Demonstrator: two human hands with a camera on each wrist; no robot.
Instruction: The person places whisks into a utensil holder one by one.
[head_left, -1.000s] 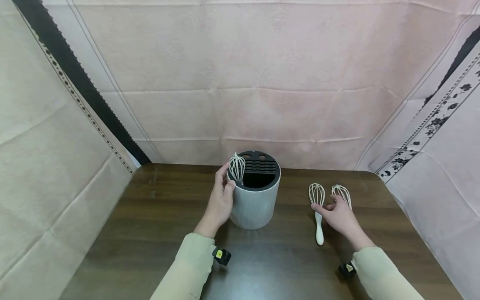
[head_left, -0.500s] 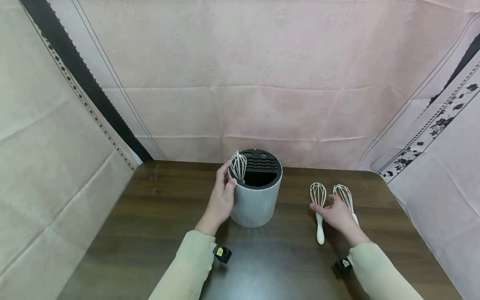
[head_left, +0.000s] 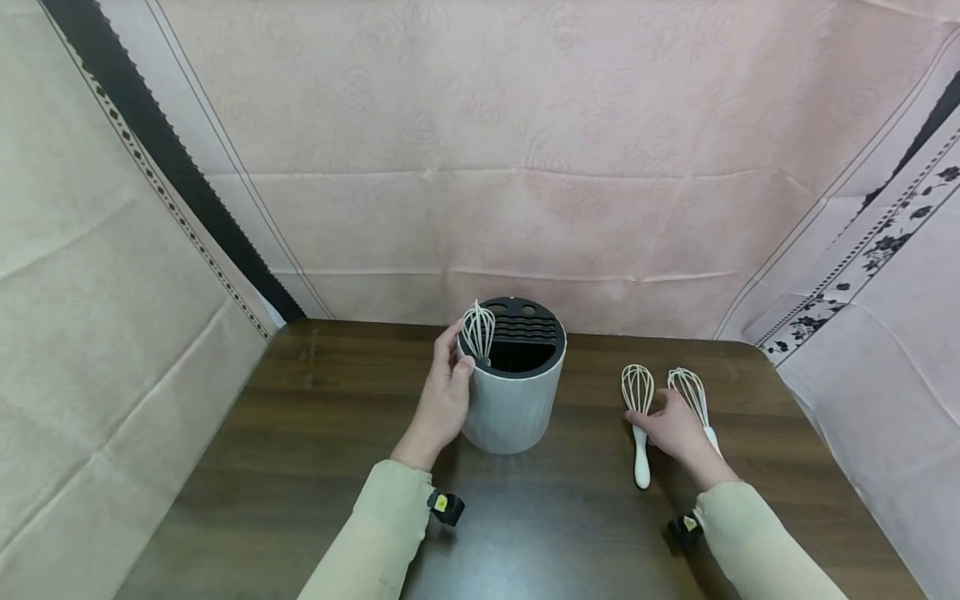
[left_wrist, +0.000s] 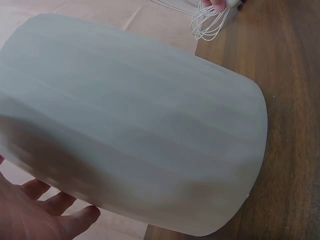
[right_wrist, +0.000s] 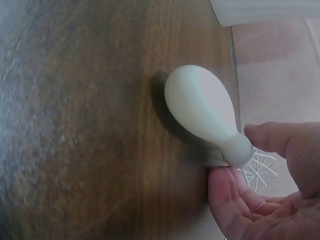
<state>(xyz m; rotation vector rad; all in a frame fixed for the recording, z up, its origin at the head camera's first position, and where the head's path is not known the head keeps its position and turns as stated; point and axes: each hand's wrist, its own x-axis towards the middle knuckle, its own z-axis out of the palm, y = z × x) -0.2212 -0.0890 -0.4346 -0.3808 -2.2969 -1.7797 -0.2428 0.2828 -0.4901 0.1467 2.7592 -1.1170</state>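
Note:
A grey-white utensil holder [head_left: 513, 412] with a black slotted lid stands upright on the table. My left hand [head_left: 441, 404] holds its left side, thumb near the front rim and fingers around the back; in the left wrist view its fingers [left_wrist: 80, 217] lie along the wall. One white whisk [head_left: 478, 332] stands in the holder, wires up, its handle hidden inside. To the right, my right hand [head_left: 675, 425] pinches a second whisk [head_left: 641, 458] at its neck, thumb and fingers on opposite sides in the right wrist view. The whisk's handle points toward me.
A third white whisk [head_left: 688, 390] lies just right of my right hand, partly covered by it. Everything rests on a dark brown wooden table [head_left: 300, 500]. Pale cloth [head_left: 570, 167] hangs behind the table's back edge and along both sides.
My right hand has shifted slightly left against the whisks and its thumb and fingers have come together at the whisk's neck. The left hand and the holder have stayed in place.

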